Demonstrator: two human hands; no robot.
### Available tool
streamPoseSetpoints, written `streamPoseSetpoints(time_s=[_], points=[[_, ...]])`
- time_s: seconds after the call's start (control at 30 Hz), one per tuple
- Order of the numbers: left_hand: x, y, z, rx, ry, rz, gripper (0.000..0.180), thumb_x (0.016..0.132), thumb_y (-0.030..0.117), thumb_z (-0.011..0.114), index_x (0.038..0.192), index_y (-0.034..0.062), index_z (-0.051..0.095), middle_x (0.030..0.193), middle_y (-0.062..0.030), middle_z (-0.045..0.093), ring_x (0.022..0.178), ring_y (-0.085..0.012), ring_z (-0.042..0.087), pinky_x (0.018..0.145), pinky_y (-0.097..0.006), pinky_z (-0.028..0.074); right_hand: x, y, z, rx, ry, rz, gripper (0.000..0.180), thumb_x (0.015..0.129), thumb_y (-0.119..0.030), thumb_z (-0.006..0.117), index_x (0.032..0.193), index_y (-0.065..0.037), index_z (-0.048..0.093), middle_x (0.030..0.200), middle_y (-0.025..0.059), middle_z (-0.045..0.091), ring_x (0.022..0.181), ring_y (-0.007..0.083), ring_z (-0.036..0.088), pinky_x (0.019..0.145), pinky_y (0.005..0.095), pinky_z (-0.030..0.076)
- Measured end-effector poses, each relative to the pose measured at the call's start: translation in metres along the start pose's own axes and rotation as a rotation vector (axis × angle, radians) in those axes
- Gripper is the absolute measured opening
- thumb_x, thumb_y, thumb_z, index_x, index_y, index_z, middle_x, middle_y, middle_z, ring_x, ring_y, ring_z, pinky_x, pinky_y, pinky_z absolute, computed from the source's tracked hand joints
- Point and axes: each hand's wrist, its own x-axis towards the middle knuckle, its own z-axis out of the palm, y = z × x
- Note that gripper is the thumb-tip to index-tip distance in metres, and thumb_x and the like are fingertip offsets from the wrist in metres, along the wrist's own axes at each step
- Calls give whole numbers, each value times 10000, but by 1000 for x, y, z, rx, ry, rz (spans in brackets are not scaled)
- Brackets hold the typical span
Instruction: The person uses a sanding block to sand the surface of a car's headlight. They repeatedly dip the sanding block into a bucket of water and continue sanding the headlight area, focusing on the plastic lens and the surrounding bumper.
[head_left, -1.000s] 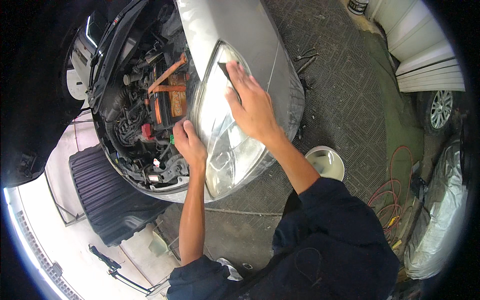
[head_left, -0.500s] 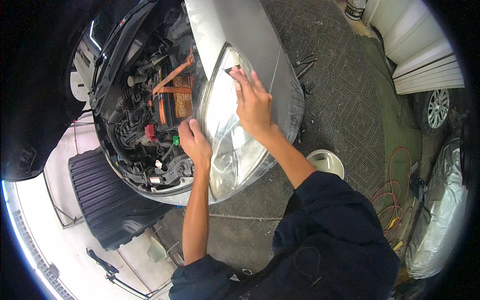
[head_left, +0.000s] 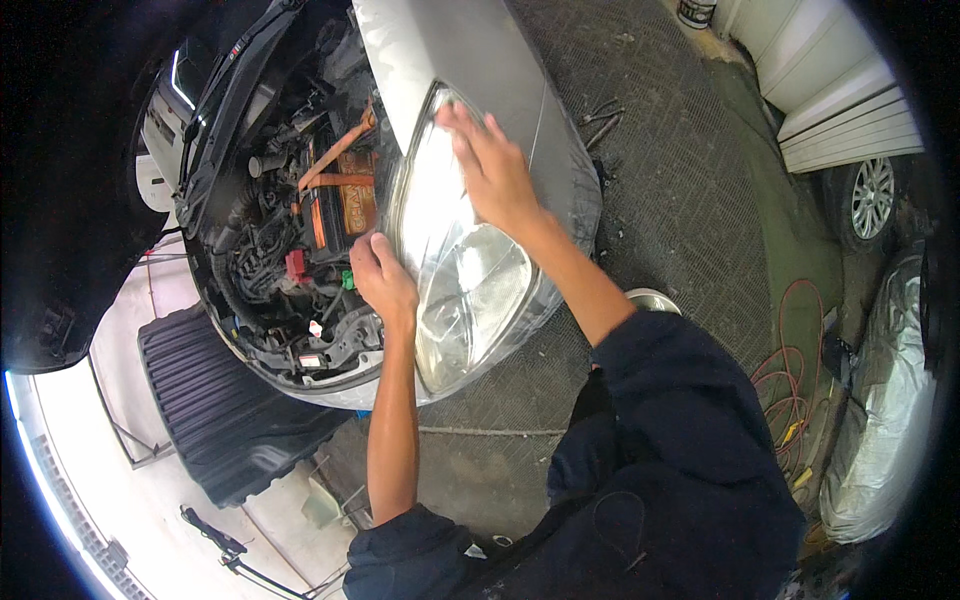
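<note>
Your right hand [head_left: 497, 172] lies flat and open, fingers stretched, on the far upper part of the large clear plastic headlight [head_left: 455, 270] of the silver car [head_left: 470, 50]; it presses on the lens and grips nothing. Your left hand [head_left: 383, 280] rests at the left edge of the same headlight, at the side of the engine bay, with the fingers curled over the rim; I cannot tell if this grip is really closed on the rim or only leans against it. The headlight sits at the front corner of the car, between the silver fender on its right and the open engine bay [head_left: 290, 250] on its left, and it shines brightly in its far half. Just to the left of your left hand you can see a small red cap [head_left: 296, 265] and a small green part [head_left: 348, 279] among the dark hoses, and farther away a black battery with orange straps [head_left: 340, 195]. On the floor near the car, at the left, lies a black ribbed plastic panel [head_left: 220, 400]. At the right, well apart from your hands, red and orange cables [head_left: 790, 390] are coiled on the paved floor, beside a thing under a silver cover [head_left: 885, 400], and a wheel with a silver rim [head_left: 870, 195] stands far right.
</note>
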Motion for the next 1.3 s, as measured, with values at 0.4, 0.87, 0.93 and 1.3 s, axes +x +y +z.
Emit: streamPoseSetpoints(time_s=[0.4,0.87,0.93,1.3], points=[[-2,-1,-1,-17,40,0,381,1064,311,500,1071,-40,649,1045,-226,654,970,-405,616,886,-462,460,-47,-7,-13,-107,-110,-6,410,1098,-202,433,1486,-103,519,1507,134,566,1470,322,444,1226,595,234],[-2,3,4,-8,31,-39,401,1047,347,511,1125,-9,678,1081,-210,663,1014,-391,635,917,-473,468,-1,-29,24,-241,88,255,555,1096,-322,403,1521,27,470,1595,219,439,1522,357,358,1251,546,217],[-6,-3,1,-30,76,-17,402,1042,357,515,1123,-1,680,1092,-201,663,1025,-390,632,918,-473,472,-30,-35,17,-278,13,252,543,1099,-319,389,1505,28,490,1574,229,463,1496,370,396,1242,545,241],[11,1,13,116,48,-26,485,1042,425,499,1113,-13,696,1096,-238,681,1030,-431,644,906,-510,480,-126,-38,-101,665,226,833,397,966,-10,583,1363,10,578,1205,145,663,1057,205,695,806,369,668]])
